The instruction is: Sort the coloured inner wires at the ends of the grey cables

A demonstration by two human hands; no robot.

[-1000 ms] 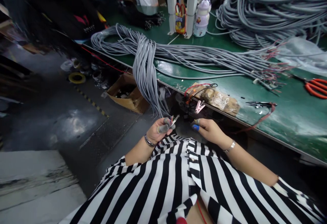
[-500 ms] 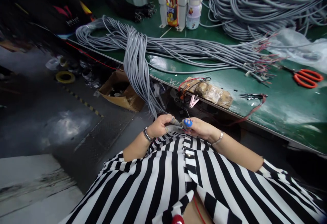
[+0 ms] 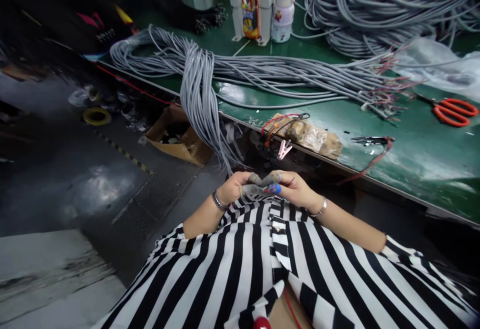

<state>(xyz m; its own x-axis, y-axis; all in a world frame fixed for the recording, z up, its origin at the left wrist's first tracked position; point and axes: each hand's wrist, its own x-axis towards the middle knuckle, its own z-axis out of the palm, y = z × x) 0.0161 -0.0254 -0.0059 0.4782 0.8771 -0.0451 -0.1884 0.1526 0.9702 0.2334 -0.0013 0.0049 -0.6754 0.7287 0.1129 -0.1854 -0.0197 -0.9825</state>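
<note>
My left hand (image 3: 234, 188) and my right hand (image 3: 298, 189) meet in front of my striped shirt, fingertips pinched together. Grey covers wrap several fingers, and a blue cover sits on the right thumb. Between the fingertips shows a small reddish bit of thin wires (image 3: 267, 189), mostly hidden by the fingers. A bundle of grey cables (image 3: 198, 81) hangs over the table edge and drops down behind my left hand. Its other part lies along the green table (image 3: 423, 169), with stripped, reddish wire ends at the right.
On the table lie orange-handled scissors (image 3: 455, 111), small dark snips (image 3: 369, 140) and a wrapped wooden block (image 3: 311, 136) with a pink clip (image 3: 284, 149) at its edge. Large cable coils (image 3: 375, 9) and a bottle (image 3: 284, 11) stand behind. A cardboard box (image 3: 180, 136) is on the floor.
My right fingers have shifted and closed in against the left fingertips. A thin dark piece that stuck up from the right hand no longer shows. The view has moved slightly.
</note>
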